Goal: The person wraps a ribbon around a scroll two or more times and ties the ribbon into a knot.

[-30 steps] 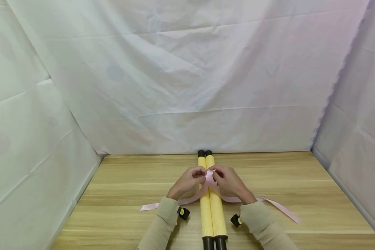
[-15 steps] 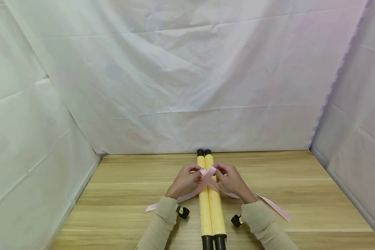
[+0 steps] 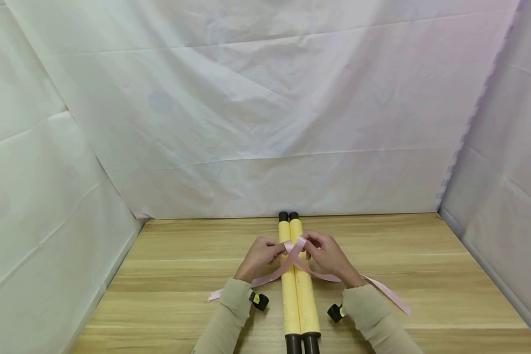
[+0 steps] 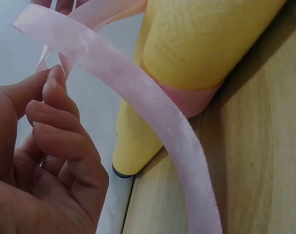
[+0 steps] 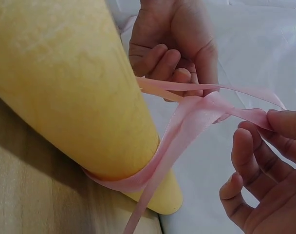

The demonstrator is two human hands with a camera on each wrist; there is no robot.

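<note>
Two yellow rolls with dark end knobs (image 3: 304,305) lie side by side on the table, pointing away from me. A pink satin ribbon (image 4: 133,95) passes round them and crosses on top. My left hand (image 3: 262,256) pinches a fold of ribbon between thumb and forefinger, just left above the rolls. To the right, my right hand (image 3: 329,256) pinches the other raised fold between thumb and forefinger. In the right wrist view, the ribbon band (image 5: 123,183) hugs the underside of the roll and gathers above it, between both hands. Loose tails trail out under each wrist.
The wood-grain table (image 3: 181,260) ends at a white sheet wall (image 3: 248,123) behind the rolls' far knobs. White sheets also hang at left and right. Small black wrist cameras (image 3: 259,301) sit inside each cuff.
Both hands have drawn slightly apart, and the ribbon between them has spread from one bunched point into two separate crossed folds. Both loose tails have slid inward. Little differs over the last half second.
</note>
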